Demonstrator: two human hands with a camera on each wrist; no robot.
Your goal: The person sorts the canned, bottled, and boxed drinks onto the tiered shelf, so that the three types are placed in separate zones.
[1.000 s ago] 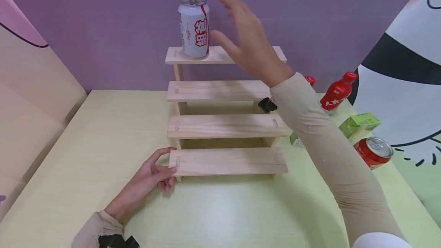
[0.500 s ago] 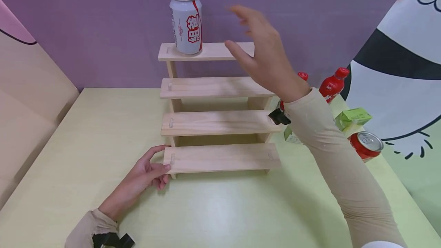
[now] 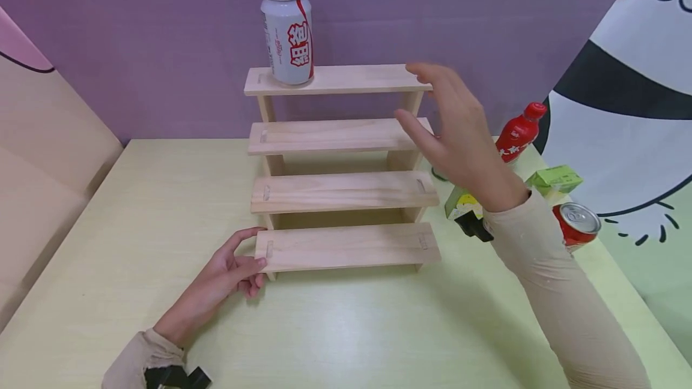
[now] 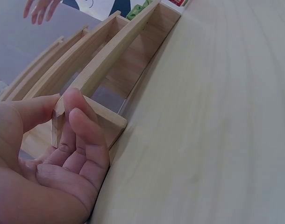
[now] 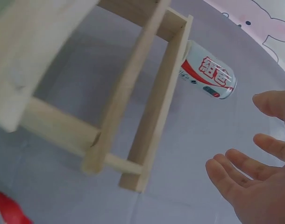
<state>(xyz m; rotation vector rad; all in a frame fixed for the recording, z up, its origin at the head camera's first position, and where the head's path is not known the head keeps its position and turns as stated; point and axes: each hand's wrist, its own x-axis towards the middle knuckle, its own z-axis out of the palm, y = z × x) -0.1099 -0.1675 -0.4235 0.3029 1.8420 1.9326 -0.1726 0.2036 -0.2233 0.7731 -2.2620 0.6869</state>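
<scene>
A four-tier wooden step shelf [image 3: 346, 191] stands on the pale table. On the left end of its top tier a white drink can [image 3: 291, 41] with red lettering stands upright. My left hand [image 3: 227, 275] grips the left end of the lowest tier; in the left wrist view its thumb and curled fingers [image 4: 86, 135] are round the wooden edge. Near the right end of the upper tiers my right hand [image 3: 459, 131] hovers, fingers apart and holding nothing. The right wrist view has that hand [image 5: 259, 177] well away from the can [image 5: 210, 72].
Right of the shelf are a red-capped bottle [image 3: 520, 134], a green carton [image 3: 555, 180], a red can [image 3: 577, 226] and another green carton [image 3: 461, 204] partly behind the right arm. A purple backdrop [image 3: 189, 47] rises behind the table [image 3: 346, 329].
My right hand has moved away from the white can, rightward and down. My left hand keeps its grip on the shelf. The head view has shifted slightly.
</scene>
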